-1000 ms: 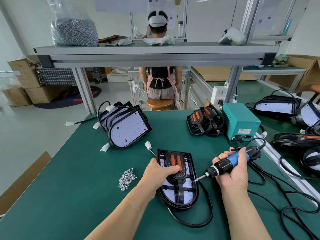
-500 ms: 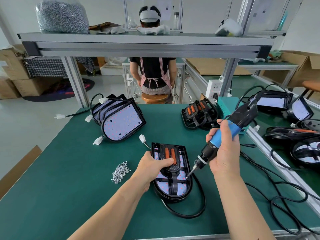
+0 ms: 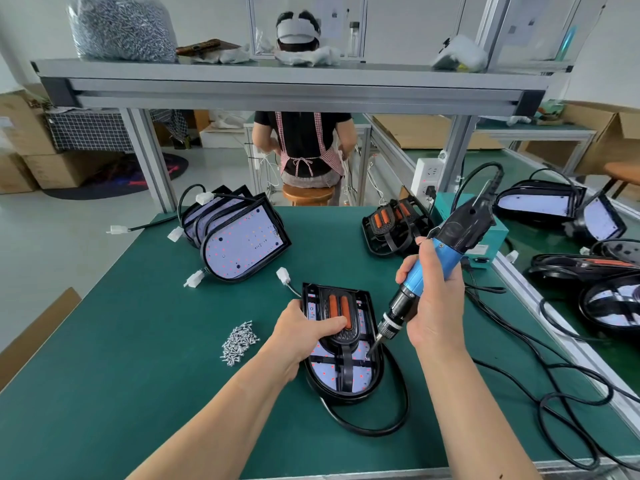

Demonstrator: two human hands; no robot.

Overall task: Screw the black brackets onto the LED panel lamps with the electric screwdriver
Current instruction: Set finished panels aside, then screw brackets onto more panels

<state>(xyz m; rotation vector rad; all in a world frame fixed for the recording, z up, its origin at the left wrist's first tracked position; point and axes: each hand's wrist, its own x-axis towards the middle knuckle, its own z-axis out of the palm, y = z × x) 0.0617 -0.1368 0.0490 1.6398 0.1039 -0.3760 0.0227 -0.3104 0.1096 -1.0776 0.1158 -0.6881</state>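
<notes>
Table mat point(image 3: 138, 341): dark green, plain.
Lamp point(image 3: 325, 373): black rim; white board dotted red.
Bracket point(image 3: 346, 363): black, with two orange strips.
Screwdriver point(image 3: 438, 252): blue grip, black top and chuck.
Screws point(image 3: 239, 341): silver heap.
Bag point(image 3: 121, 27): clear, silver-grey contents.
Stacked lamps point(image 3: 242, 244): black rims; pale boards speckled red and dark.
Box point(image 3: 498, 233): teal.
Cable point(image 3: 406, 400): black.
Plugs point(image 3: 194, 279): white.
Apron point(image 3: 329, 157): red-and-white check, over a black top.
Cloth point(image 3: 86, 131): black, white grid.
Cartons point(image 3: 59, 168): brown.
Stool point(image 3: 308, 194): tan wood.
</notes>
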